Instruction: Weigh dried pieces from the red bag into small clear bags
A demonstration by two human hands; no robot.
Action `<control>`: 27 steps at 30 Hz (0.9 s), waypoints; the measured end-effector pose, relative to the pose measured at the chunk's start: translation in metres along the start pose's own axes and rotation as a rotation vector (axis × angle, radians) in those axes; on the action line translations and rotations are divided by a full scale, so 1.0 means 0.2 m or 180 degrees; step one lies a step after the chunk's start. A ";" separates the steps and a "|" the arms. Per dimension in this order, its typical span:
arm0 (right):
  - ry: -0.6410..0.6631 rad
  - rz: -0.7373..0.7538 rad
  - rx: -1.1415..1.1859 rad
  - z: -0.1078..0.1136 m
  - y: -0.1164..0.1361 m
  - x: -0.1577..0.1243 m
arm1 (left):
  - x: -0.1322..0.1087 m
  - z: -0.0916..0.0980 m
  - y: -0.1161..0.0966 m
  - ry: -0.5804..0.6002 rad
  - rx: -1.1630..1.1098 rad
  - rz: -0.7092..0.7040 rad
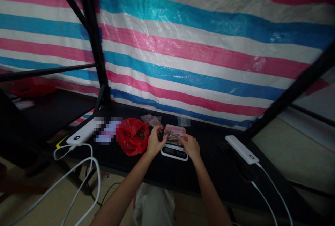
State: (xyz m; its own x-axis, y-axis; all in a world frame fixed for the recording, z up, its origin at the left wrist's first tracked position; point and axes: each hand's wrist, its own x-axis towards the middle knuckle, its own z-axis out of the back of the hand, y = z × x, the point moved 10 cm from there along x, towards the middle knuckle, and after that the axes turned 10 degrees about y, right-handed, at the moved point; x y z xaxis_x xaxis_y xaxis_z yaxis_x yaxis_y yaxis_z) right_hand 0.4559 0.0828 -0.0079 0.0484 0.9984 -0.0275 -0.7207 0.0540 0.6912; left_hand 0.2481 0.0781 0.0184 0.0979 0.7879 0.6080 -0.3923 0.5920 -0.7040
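Note:
A small clear box with a pinkish tint (pixel 175 128) sits on a white digital scale (pixel 175 152). Thin, brownish metal-looking pieces (pixel 172 136) lie in it, too small to name. At the box's left side is my left hand (pixel 155 142), thumb and fingers apart, the thumb close to the rim. My right hand (pixel 191 145) reaches over the right rim, its bent fingertips together at the pieces; what they pinch cannot be made out. Left of my left hand stands an open red plastic bag (pixel 128 138) with small brownish pieces inside.
Small clear zip bags (pixel 154 120) lie behind the box, another clear bag (pixel 184 121) farther right. White power banks with cables lie left (pixel 85 132) and right (pixel 242 149) on the black table (pixel 209 173). Black frame posts and a striped tarp (pixel 188 51) stand behind.

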 end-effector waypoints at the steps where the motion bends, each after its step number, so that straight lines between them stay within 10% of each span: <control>1: 0.0097 0.0194 0.0136 -0.02 0.04 0.02 | 0.00 0.01 0.01 -0.0049 -0.0067 0.0054; 8: 0.0376 0.1744 0.0529 -0.08 0.38 0.02 | 0.03 0.04 0.06 0.0016 -0.0688 0.0230; 13: 0.0232 0.1698 0.0896 -0.13 0.37 0.04 | 0.03 -0.15 0.20 0.0783 -0.1806 0.0963; 27: -0.0866 0.1143 0.1926 -0.10 0.22 0.08 | 0.01 -0.12 0.32 0.0392 -0.2143 0.1496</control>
State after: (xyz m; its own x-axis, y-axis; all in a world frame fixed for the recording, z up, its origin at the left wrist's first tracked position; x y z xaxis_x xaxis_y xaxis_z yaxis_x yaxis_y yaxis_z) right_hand 0.4107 0.1004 0.0066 0.1078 0.9104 0.3995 -0.2225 -0.3696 0.9022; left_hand 0.2446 0.1214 -0.0332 0.1752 0.9682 0.1787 0.2101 0.1405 -0.9675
